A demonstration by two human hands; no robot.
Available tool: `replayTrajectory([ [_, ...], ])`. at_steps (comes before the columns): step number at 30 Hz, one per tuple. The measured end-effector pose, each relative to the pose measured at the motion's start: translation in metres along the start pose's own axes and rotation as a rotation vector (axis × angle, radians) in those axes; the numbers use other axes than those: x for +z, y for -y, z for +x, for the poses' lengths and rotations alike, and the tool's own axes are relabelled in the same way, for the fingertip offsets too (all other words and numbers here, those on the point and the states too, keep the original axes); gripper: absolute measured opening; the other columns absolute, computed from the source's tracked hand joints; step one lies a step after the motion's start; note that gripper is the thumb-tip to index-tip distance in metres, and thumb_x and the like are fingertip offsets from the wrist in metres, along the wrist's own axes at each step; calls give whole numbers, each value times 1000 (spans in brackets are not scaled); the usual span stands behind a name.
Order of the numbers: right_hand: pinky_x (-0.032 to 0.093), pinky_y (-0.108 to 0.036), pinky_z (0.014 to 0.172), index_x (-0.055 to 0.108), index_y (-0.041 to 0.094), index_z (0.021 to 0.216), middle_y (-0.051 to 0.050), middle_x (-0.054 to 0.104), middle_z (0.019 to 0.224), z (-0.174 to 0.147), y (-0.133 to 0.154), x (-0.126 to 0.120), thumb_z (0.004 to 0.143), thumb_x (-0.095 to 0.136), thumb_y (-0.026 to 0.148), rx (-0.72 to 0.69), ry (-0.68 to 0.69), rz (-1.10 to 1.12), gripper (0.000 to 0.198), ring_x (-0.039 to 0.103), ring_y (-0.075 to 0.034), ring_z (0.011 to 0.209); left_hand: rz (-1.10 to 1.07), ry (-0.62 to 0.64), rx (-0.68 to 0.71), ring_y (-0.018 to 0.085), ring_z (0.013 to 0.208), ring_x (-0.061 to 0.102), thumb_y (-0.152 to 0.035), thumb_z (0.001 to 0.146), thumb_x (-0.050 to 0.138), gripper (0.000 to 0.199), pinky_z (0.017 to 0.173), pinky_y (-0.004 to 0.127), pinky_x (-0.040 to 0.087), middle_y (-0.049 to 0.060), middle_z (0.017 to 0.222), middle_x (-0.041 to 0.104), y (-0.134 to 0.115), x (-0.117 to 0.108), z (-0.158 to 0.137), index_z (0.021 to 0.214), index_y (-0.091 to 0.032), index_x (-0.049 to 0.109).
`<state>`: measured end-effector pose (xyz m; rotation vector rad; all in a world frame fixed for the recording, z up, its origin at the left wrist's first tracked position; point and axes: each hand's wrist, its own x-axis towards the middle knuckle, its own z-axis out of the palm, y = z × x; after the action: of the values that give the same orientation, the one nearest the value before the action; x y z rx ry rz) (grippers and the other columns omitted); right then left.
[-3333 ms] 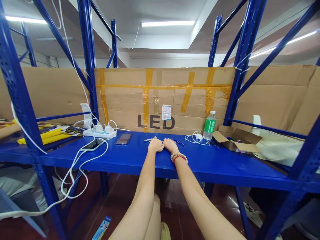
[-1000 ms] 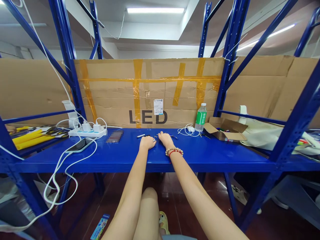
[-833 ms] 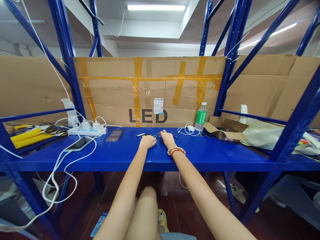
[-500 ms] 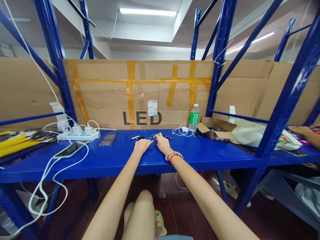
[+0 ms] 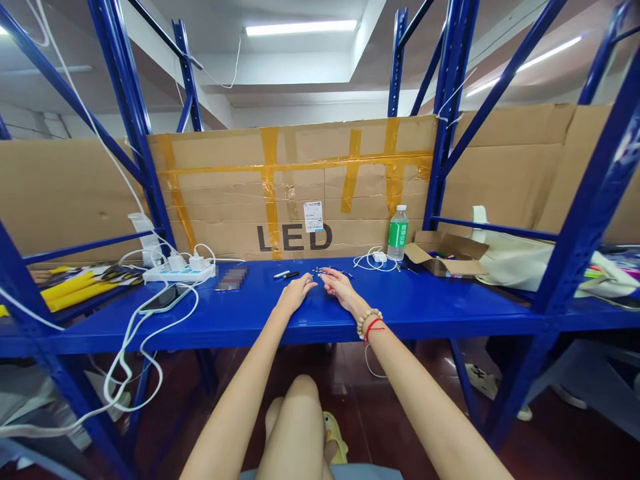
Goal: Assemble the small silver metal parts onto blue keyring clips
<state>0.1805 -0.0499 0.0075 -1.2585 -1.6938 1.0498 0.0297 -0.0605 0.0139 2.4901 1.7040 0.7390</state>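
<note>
My left hand (image 5: 296, 294) is above the blue tabletop, its fingers closed together and pointing right. Whatever lies between its fingertips is too small to make out. Opposite it, my right hand (image 5: 341, 288) is turned with the palm toward the left, fingers stretched and slightly apart, and no object shows in it. Just beyond the fingertips lie several small loose parts (image 5: 317, 271), too tiny to name. A white pen-like stick (image 5: 281, 274) and a black pen-like stick (image 5: 292, 275) rest beyond my left hand. Dark slim pieces (image 5: 347, 273) lie behind my right hand.
On the left are a power strip (image 5: 165, 273) with plugs, a phone (image 5: 167, 298) and trailing white cables. A water bottle (image 5: 398, 233), a coiled white cable (image 5: 373, 260) and an open cardboard box (image 5: 447, 257) stand right. Taped cardboard (image 5: 225, 200) walls the back.
My right hand has drawn back from the small parts toward me and turned its palm inward. My left hand stays close by, fingers still together. The camera view has swung slightly left.
</note>
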Motion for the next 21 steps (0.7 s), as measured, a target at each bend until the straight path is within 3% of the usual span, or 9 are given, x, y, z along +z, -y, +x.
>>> replayTrajectory([
  [6, 22, 11, 57, 19, 21, 135, 5, 51, 84, 8, -6, -1, 64, 44, 54, -4, 112, 201, 81, 26, 24, 59, -67, 61, 28, 18, 98, 55, -37, 94, 25, 26, 72, 24, 39, 2, 104, 58, -3, -1, -2, 110, -25, 41],
  [21, 19, 8, 55, 20, 21, 133, 7, 49, 75, 7, -6, -1, 59, 51, 52, 65, 99, 281, 87, 22, 24, 57, -213, -42, 157, 18, 99, 53, -29, 93, 30, 20, 83, 28, 38, 7, 105, 56, 4, 6, 2, 105, -17, 41],
])
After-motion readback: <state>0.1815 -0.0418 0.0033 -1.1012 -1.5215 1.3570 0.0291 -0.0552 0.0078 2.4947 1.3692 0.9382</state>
